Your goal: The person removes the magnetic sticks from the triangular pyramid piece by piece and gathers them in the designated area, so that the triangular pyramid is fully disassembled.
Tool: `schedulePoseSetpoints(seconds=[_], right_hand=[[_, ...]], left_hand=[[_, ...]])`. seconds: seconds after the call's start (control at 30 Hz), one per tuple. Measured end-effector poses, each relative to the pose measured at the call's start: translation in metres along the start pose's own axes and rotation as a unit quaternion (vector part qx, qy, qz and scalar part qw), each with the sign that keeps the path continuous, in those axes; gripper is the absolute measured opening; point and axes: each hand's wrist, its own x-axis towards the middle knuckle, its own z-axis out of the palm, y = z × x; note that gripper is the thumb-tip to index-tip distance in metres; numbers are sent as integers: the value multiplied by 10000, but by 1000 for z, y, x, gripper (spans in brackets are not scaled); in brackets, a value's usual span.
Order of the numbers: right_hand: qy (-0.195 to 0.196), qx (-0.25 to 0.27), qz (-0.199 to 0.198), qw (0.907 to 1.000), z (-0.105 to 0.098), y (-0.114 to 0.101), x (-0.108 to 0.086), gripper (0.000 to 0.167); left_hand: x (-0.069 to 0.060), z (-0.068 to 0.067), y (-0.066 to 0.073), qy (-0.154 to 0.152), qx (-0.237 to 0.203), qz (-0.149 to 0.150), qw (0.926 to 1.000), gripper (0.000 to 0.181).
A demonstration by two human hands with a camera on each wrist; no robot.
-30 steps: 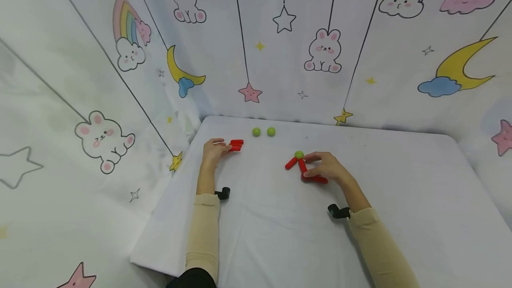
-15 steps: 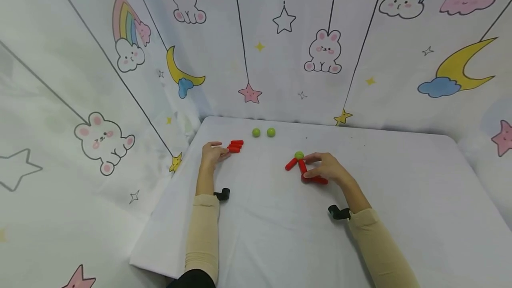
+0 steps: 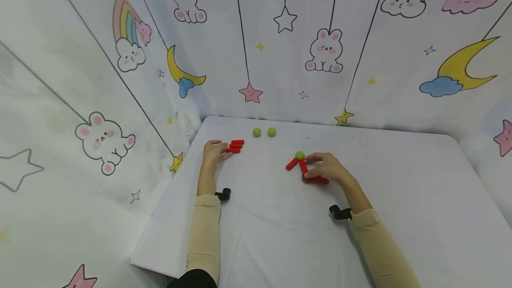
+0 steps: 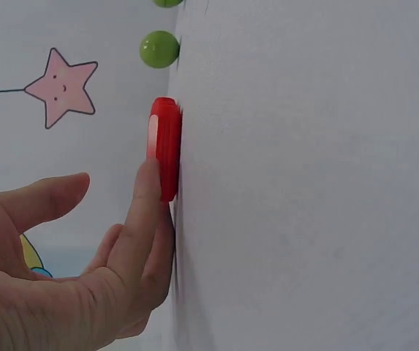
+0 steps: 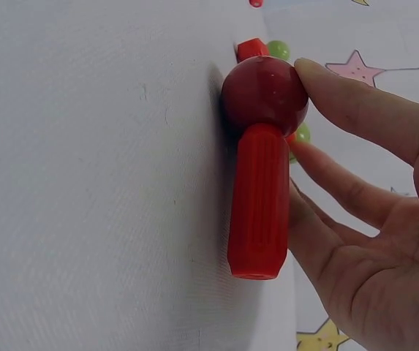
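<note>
In the head view, several red rods (image 3: 236,146) lie side by side at the table's far left. My left hand (image 3: 214,152) is at their left ends. In the left wrist view, a forefinger (image 4: 148,179) touches a red rod (image 4: 167,146), while the thumb (image 4: 63,197) stays apart. My right hand (image 3: 327,166) holds a joined figure of rods and balls lying on the table. Its thumb (image 5: 341,95) presses the dark red ball (image 5: 264,95), from which a red rod (image 5: 259,205) extends. The other fingers reach to the green ball (image 3: 300,155), where two rods meet; their contact is partly hidden.
Two loose green balls, a left one (image 3: 257,132) and a right one (image 3: 272,132), lie near the back edge of the white-covered table (image 3: 272,226). A printed curtain (image 3: 280,66) hangs behind and to the left.
My left hand's fingers and thumb have shifted slightly about the rods' left ends, and the rods now lie a little more spread out. My right hand and the joined figure stay put.
</note>
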Motion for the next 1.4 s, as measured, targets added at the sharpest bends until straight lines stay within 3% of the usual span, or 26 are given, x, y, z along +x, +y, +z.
schedulePoseSetpoints(seconds=[0.23,0.57,0.77,1.03,1.4], right_hand=[[9,19,46,10000,2,0,3,63],[161,-521,138,9984,3,-7,3,61],[221,-548,78,9982,4,-11,0,58],[-7,415,127,9991,7,-12,-1,56],[-45,247,15,9997,7,-14,-3,52]], left_hand=[[-14,8,16,-81,449,615,9971,53],[-32,30,32,-268,1195,1055,9869,47],[-35,34,33,-370,1286,1072,9852,46],[-38,37,32,-446,1387,1124,9829,48],[-39,44,29,-552,1582,1264,9777,48]])
